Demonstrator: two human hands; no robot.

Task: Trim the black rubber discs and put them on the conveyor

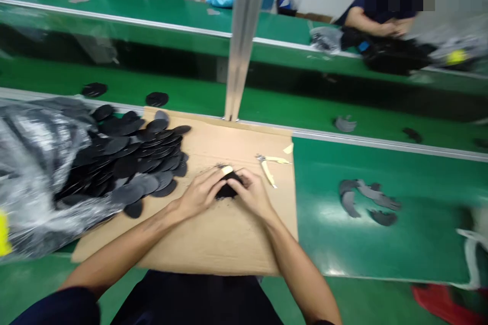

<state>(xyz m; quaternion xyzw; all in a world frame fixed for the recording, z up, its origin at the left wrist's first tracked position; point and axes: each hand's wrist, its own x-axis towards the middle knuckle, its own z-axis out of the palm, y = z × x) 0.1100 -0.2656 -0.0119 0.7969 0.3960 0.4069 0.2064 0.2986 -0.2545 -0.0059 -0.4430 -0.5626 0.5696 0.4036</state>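
A long green conveyor belt [419,183] runs across the bench, with a second belt beyond it; the landmark is a flattened cardboard sheet [213,249] lying on the nearer belt, directly before the person. Left of the sheet, a clear plastic bag [34,172] lies bulging with dark contents; a large heap of black discs [129,157] spills from it and overlaps the sheet's left corner. Right of the sheet, several curved grey pieces [368,198] lie on the green surface; further curved pieces sit along the belt beyond the sheet's far edge. Past that belt, a co-worker's forearm [369,23] is blurred over a dark mass of material.

On the sheet's middle, the left hand [198,194] and right hand [253,195] meet over a dark piece [229,185], which is mostly hidden; the fingers [240,179] of both hands curl closely around it, holding it narrowly between them. Just right of the hands, a pair of pale-handled pliers [269,165] lies on the sheet, untouched; dark crumbs [219,165] sit beside the fingertips.

As seen, the discs far outnumber the curved pieces; most of the heap lies unhandled.
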